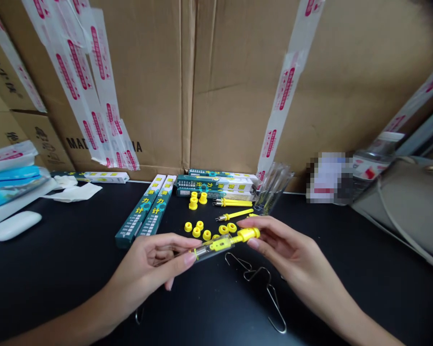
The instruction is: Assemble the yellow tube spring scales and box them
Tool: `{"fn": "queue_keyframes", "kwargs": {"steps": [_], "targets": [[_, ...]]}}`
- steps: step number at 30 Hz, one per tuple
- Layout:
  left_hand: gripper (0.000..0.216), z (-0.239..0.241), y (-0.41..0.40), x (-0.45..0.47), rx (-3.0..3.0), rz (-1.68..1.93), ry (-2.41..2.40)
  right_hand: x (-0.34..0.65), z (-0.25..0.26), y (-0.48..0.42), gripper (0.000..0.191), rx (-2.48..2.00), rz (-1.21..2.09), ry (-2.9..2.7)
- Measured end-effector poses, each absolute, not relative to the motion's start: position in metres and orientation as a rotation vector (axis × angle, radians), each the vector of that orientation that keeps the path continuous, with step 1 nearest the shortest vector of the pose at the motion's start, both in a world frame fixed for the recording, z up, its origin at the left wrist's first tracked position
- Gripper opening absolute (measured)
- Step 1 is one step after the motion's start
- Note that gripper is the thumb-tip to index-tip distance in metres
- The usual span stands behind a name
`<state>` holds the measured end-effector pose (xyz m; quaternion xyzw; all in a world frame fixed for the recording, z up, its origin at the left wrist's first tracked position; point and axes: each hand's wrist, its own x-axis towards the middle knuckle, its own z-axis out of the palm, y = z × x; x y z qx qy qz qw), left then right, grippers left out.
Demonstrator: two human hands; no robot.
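Between my hands is a spring scale being held at a slight tilt, its clear tube in my left hand. The thumb and fingers of that hand pinch the tube's left part. Inside the tube show a metal spring end and a flat yellow piece. My right hand grips a yellow cap on a yellow stem, which reaches into the tube's right end. Just behind lie several small yellow rings and yellow rods with springs. Bent wire hooks rest below the tube.
Two green and white boxes lie left of the rings, and more boxes are stacked behind. Clear tubes lean at the back right. Large cartons wall off the black table. A bottle and grey bag stand right.
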<state>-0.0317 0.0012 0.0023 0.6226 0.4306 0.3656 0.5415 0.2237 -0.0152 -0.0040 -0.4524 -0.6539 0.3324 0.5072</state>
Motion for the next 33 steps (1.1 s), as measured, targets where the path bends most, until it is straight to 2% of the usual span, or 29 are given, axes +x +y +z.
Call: {"fn": "queue_keyframes", "kwargs": {"steps": [8,23,33], "targets": [[0.031,0.0017,0.0014,-0.0354,1.52,0.799,1.078,0.221,0.0013,-0.0204,0.017,-1.124,0.771,-1.627],[0.034,-0.0043,0.0026,-0.0354,1.577,0.785,1.125,0.2205,0.0002,-0.0186,0.021,-0.993,1.146,-1.373],[0.03,-0.0054,-0.0019,-0.0345,1.664,0.793,1.103,0.2163,0.0017,-0.019,0.03,-1.007,1.383,-1.244]]}}
